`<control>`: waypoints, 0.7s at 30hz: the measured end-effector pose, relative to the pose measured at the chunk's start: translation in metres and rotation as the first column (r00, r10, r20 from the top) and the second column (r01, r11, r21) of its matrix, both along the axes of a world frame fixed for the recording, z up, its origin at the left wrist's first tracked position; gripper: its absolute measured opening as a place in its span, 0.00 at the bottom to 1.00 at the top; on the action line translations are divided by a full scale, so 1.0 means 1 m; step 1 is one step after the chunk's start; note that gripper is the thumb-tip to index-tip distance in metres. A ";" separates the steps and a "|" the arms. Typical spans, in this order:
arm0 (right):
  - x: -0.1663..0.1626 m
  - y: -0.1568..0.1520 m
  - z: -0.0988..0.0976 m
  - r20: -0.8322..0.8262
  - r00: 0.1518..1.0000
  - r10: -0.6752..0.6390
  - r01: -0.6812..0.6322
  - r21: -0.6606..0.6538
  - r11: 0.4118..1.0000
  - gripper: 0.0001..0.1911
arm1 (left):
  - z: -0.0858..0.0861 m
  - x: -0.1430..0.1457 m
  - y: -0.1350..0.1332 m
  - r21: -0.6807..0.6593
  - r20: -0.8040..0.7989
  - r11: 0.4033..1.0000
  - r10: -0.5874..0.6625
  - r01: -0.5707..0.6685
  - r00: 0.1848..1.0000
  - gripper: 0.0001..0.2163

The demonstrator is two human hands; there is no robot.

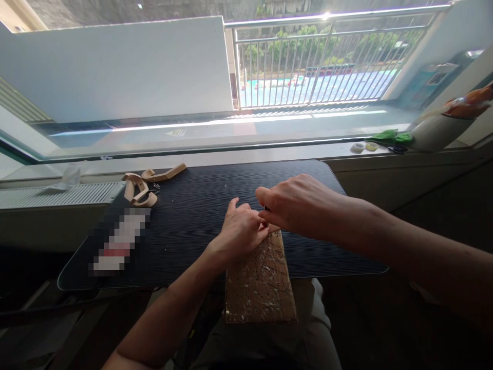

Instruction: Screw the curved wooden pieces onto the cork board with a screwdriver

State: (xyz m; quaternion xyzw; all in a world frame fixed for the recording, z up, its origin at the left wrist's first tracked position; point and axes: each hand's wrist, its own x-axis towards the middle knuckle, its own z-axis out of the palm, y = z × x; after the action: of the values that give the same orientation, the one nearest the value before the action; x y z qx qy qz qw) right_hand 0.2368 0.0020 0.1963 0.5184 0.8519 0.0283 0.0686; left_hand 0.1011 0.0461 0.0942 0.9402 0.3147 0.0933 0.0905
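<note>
A worn brown cardboard slab, marked with many holes and scratches, extends from the table's near edge over my lap. My left hand lies over its far end, fingers curled together around something hidden. Just above and to the right, my right hand is closed in a fist, with the fingertips meeting those of the left. A small dark bit of an object shows under the right fingers; its kind cannot be made out. Pale wooden hook-shaped pieces lie at the table's far left, with small metal screws beside them.
The dark ribbed table stands against a window sill. A blurred-out pale item lies on its left side. On the sill at right are a green cloth, tape rolls and dark scissors. A white radiator adjoins the left.
</note>
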 end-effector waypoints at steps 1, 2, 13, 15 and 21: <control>0.000 0.000 -0.001 -0.012 1.000 0.001 -0.001 0.010 1.000 0.07 | 0.002 0.000 0.000 -0.011 -0.001 1.000 -0.009 0.009 1.000 0.13; 0.001 0.000 -0.001 -0.026 1.000 0.005 -0.004 0.019 1.000 0.08 | 0.005 -0.001 0.000 -0.023 -0.006 1.000 -0.021 0.021 1.000 0.13; 0.012 -0.006 -0.005 -0.088 0.996 0.003 0.002 0.051 0.999 0.09 | 0.013 -0.004 -0.001 -0.004 -0.131 0.998 -0.060 0.060 0.990 0.08; 0.013 -0.006 -0.007 -0.099 0.995 0.011 -0.005 0.067 0.998 0.10 | 0.012 -0.003 0.000 -0.004 -0.149 0.997 -0.071 0.071 0.986 0.08; 0.014 -0.005 -0.010 -0.139 0.989 0.048 -0.038 0.076 0.996 0.10 | 0.015 -0.004 -0.001 -0.027 -0.178 0.998 -0.065 0.061 0.982 0.08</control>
State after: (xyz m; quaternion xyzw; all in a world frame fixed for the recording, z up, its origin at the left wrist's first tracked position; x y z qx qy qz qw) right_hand 0.2511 -0.0025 0.1858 0.5027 0.8640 0.0243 -0.0115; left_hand 0.0973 0.0452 0.1096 0.9533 0.2926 0.0022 0.0750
